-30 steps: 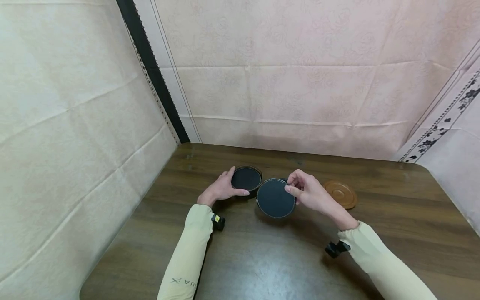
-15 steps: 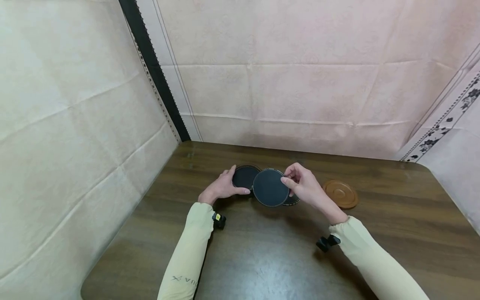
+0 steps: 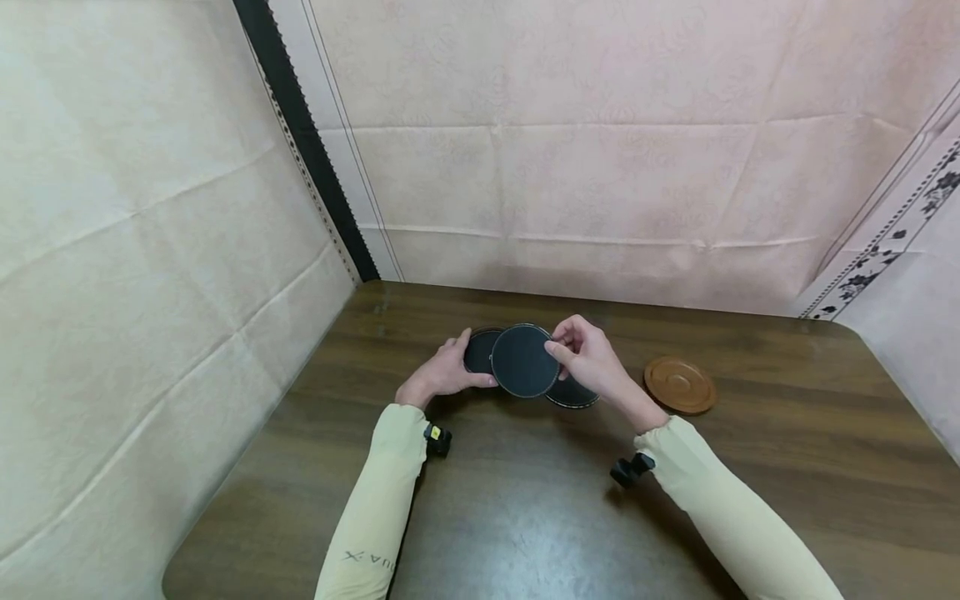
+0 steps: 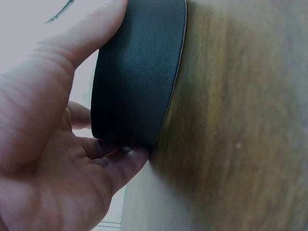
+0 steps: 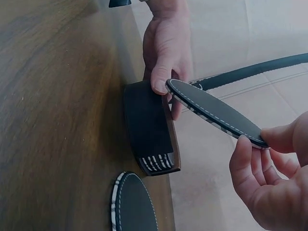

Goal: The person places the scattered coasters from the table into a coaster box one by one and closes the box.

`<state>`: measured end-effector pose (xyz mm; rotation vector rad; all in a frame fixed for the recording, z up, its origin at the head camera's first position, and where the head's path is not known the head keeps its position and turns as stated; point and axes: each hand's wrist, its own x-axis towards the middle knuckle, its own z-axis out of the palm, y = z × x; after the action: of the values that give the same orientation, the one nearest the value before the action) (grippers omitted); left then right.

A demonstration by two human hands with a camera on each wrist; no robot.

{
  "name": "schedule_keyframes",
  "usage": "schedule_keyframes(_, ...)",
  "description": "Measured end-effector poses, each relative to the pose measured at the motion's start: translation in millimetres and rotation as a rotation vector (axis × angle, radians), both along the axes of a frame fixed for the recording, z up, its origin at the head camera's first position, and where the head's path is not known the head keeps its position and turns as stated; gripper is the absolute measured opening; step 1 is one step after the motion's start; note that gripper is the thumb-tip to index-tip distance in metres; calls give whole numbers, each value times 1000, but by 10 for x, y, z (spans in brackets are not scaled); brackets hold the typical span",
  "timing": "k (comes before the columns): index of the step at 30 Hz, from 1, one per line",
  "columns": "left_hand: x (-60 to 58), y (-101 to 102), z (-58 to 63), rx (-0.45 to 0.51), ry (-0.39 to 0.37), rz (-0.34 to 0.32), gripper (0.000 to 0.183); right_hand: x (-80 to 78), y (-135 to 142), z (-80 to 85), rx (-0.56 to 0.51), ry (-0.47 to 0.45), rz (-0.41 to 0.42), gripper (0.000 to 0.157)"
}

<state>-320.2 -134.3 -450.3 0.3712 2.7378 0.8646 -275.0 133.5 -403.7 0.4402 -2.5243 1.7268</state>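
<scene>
A round black coaster [image 3: 523, 362] with white stitching along its edge is pinched at its right rim between the thumb and fingers of my right hand [image 3: 592, 358]. It is tilted above the mouth of a round black coaster holder [image 5: 147, 125], its far edge near the left thumb. My left hand [image 3: 442, 372] grips that holder from the left, thumb in front and fingers behind, as the left wrist view shows. The holder stands on the table and is partly hidden by the coaster. A second black coaster [image 3: 573, 394] lies on the table under my right hand.
A round brown wooden disc [image 3: 679, 385] with ringed grooves lies on the wooden table [image 3: 525, 508], to the right of my right hand. Pale patterned cloth [image 3: 600, 167] hangs behind the table, and more cloth hangs at both sides.
My right hand has carried the coaster left and away from me, from in front of the holder to over it. The second coaster has come into fuller view. My left hand stays on the holder.
</scene>
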Motion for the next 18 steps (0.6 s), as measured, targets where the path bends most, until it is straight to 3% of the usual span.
schedule_keyframes(11, -1, -2, 0, 6, -15, 10, 119, -91, -126, -96, -79, -61, -37, 22)
schedule_keyframes(18, 9, 2, 6, 9, -19, 16, 121, -169, -166, -128, -207, -114, -59, 24)
